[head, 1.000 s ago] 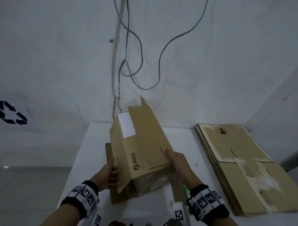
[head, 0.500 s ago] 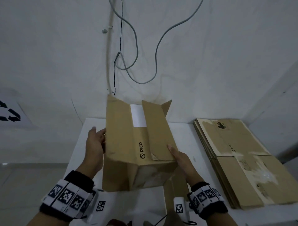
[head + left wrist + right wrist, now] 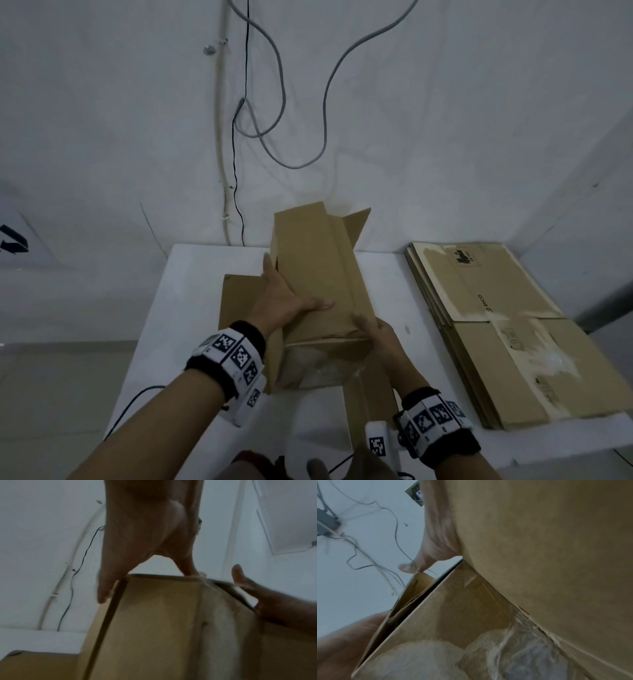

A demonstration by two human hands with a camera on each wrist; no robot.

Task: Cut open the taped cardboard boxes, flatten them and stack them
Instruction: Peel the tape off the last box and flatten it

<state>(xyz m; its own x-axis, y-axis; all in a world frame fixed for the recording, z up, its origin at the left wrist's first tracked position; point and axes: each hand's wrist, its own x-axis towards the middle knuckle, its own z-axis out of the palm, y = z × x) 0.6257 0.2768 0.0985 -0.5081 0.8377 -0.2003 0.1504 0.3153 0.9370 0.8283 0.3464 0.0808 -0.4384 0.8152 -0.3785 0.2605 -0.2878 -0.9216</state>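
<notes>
A brown cardboard box [image 3: 318, 274] lies lengthwise on the white table [image 3: 191, 274], its far flaps open and one flap [image 3: 239, 301] spread flat to the left. My left hand [image 3: 284, 298] rests on its upper left panel with fingers straight and thumb spread; in the left wrist view the left hand [image 3: 145, 527] spans the box [image 3: 163, 615] edge. My right hand [image 3: 380, 337] presses against the near right side, thumb on top, fingers hidden behind cardboard [image 3: 539, 547]. Clear tape [image 3: 318, 366] still clings to the near end.
A stack of flattened boxes [image 3: 496, 308] lies on the table's right part. Grey and black cables [image 3: 284, 137] hang on the wall behind. A thin black cable [image 3: 137, 401] runs off the table's left front edge.
The box has rolled over to the right, so its printed, labelled face is out of sight. My left hand went from the left side onto the upper panel. The right hand stayed at the right side.
</notes>
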